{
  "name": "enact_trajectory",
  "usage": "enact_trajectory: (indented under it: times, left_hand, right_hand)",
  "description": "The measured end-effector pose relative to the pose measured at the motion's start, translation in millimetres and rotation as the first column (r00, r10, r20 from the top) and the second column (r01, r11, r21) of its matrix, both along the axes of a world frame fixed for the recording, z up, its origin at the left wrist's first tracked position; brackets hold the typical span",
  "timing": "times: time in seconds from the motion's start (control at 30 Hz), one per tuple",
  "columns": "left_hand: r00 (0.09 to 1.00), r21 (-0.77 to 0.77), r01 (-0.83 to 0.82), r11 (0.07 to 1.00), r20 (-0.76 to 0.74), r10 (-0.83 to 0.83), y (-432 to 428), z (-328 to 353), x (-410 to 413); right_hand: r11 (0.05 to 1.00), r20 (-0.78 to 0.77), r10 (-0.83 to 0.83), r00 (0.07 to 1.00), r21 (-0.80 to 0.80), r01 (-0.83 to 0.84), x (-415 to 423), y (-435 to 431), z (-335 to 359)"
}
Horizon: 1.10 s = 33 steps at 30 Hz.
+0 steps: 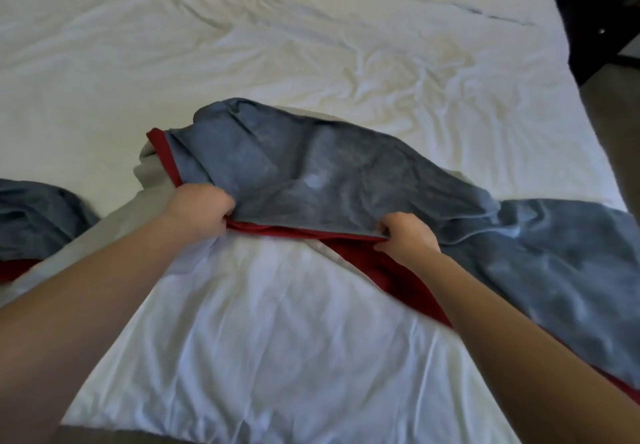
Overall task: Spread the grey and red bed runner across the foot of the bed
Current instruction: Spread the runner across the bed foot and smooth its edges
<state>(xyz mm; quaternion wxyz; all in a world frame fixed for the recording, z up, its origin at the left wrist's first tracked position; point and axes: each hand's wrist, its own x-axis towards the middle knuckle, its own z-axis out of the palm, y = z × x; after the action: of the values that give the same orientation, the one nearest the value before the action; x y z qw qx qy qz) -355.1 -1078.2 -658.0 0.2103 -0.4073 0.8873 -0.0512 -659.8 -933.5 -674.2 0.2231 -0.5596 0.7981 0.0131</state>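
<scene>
So you've got both hands on the bed runner (pixel 329 173) here. Your left hand (pixel 201 210) is balled up tight on the near edge, fingers (pixel 227 205) curled right under the cloth where the red trim runs. Your right hand (pixel 408 236) is doing the same a bit further along that edge: fingers (pixel 387 227) tucked in, thumb on the red side, pinching the hem. Neither hand is open at all.

The runner itself sits bunched up across the lower part of the bed (pixel 242 45) — grey side up, humped between and beyond your hands, with the red trim peeking out at the near edge and at the far left corner. On the right it trails down off the side of the bed toward the floor (pixel 609 125). A pale lining shows under it on the left.

There's another grey bit with some red at the left edge of the view. I can't tell if it's the same piece. The white bedding under everything is pretty wrinkled.
</scene>
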Motion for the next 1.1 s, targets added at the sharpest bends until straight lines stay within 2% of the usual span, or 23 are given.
enact_trajectory:
  times: [0.17, 0.27, 0.33, 0.43, 0.5, 0.6, 0.7, 0.77, 0.87, 0.97, 1.1]
  left_hand:
    - [0.955, 0.192, 0.118, 0.974, 0.246, -0.164, 22.5, -5.5, 20.3]
    - [0.934, 0.222, 0.14, 0.965, 0.292, -0.203, 35.8, -6.2, 37.9]
    - [0.932, 0.138, 0.243, 0.96, 0.24, -0.27, 49.4, -8.7, 46.3]
    - [0.919, 0.001, 0.39, 0.921, -0.068, -0.389, 76.5, -16.2, 49.2]
    - [0.881, -0.025, 0.442, 0.897, -0.175, -0.439, 97.3, -21.3, 39.6]
    - [0.883, -0.001, 0.443, 0.897, -0.172, -0.436, 124.6, -32.6, 17.9]
    - [0.911, 0.015, 0.378, 0.926, -0.182, -0.369, 138.1, -39.5, 13.8]
    - [0.912, 0.046, 0.382, 0.923, -0.182, -0.369, 145.6, -45.2, 19.7]
    - [0.905, 0.072, 0.419, 0.905, -0.114, -0.41, 156.1, -52.5, 26.4]
    - [0.888, -0.006, 0.443, 0.897, -0.134, -0.44, 165.8, -49.2, 20.7]
    - [0.797, -0.131, 0.541, 0.83, -0.235, -0.557, 193.6, -42.7, -13.6]
  right_hand:
    - [0.954, 0.104, 0.222, 0.97, 0.181, -0.238, 29.5, 31.0, -5.1]
    - [0.932, 0.097, 0.278, 0.956, 0.215, -0.293, 55.9, 54.5, -13.0]
    - [0.948, 0.064, 0.253, 0.965, 0.182, -0.261, 68.2, 69.9, -19.1]
    - [0.985, 0.013, 0.149, 0.989, 0.082, -0.149, 75.6, 88.4, -24.7]
    - [0.995, -0.015, 0.097, 0.995, 0.04, -0.097, 77.8, 101.0, -26.9]
    - [0.999, -0.13, 0.03, 0.991, -0.025, -0.034, 75.3, 121.3, -30.5]
    - [1.0, -0.225, 0.004, 0.974, 0.028, 0.002, 70.4, 142.8, -33.8]
    - [0.997, -0.174, 0.05, 0.983, 0.062, -0.04, 73.4, 159.2, -39.2]
    - [0.988, -0.098, 0.152, 0.984, 0.005, -0.152, 80.2, 181.1, -46.8]
    - [0.969, -0.164, 0.222, 0.961, -0.076, -0.237, 68.6, 194.0, -50.9]
    - [0.981, -0.285, 0.147, 0.947, -0.079, -0.176, 31.3, 209.9, -46.4]
